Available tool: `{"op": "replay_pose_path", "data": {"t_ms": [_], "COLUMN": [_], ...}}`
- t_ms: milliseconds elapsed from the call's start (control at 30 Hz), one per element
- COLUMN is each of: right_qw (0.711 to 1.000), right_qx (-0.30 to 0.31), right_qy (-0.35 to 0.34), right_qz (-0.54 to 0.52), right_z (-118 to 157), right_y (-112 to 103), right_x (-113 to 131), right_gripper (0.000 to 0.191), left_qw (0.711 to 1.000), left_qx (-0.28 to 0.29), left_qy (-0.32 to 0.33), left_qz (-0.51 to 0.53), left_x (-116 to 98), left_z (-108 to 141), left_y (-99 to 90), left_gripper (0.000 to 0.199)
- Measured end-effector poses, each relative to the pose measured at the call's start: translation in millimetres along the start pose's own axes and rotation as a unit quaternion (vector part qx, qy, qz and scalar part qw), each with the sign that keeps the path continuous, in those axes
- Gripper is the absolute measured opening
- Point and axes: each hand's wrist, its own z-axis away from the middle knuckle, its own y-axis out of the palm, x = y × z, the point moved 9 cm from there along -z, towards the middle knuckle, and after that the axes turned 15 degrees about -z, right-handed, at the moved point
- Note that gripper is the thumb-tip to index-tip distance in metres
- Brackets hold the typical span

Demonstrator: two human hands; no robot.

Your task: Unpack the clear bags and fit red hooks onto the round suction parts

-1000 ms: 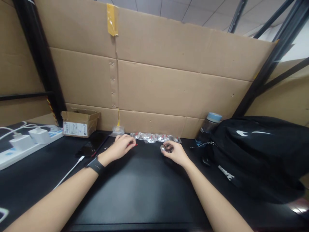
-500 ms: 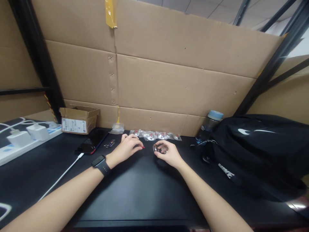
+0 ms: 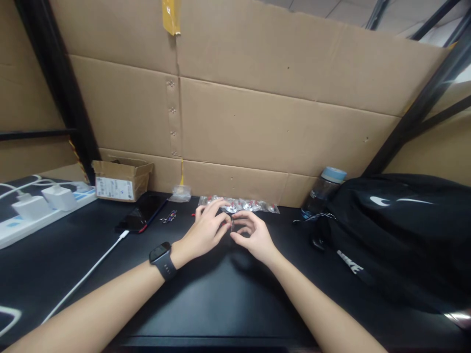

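Note:
Over the middle of the black table, my two hands meet at a small, clear, shiny round piece (image 3: 232,224) turned almost edge-on. My left hand (image 3: 208,230), with a black watch (image 3: 162,257) on its wrist, pinches the near side with thumb and finger. My right hand (image 3: 257,238) has its fingers curled around the other side. The piece is too small to name its kind. Just behind the left fingers lies a small red bit (image 3: 193,214). A row of clear packets (image 3: 253,206) with shiny round items and red spots lies beyond the hands, partly hidden.
At the left are a power strip (image 3: 84,195) with white chargers, an open cardboard box (image 3: 114,189), a phone (image 3: 143,213) with a white cable, and a small keychain-like trinket (image 3: 169,216). At the right stand a bottle (image 3: 318,196) and a black bag (image 3: 401,235).
My left hand has moved right to the round piece in my right hand. The red bit that was at the left fingertips now lies to their left on the table.

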Motion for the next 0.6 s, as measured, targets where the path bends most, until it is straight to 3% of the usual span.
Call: {"op": "replay_pose_path", "data": {"t_ms": [333, 600], "right_qw": [1.000, 1.000], "right_qx": [0.007, 0.017], "right_qy": [-0.011, -0.018], "right_qz": [-0.008, 0.002], "right_z": [1.6, 2.1], "right_y": [1.9, 5.1], "right_x": [3.4, 4.6], "right_gripper": [0.044, 0.044], "left_qw": [1.000, 0.999], "left_qx": [-0.005, -0.020], "left_qy": [0.014, -0.029], "left_qz": [-0.018, 0.002], "left_x": [-5.1, 1.8], "left_z": [0.8, 2.1], "left_y": [-3.6, 0.1], "left_gripper": [0.011, 0.011]}}
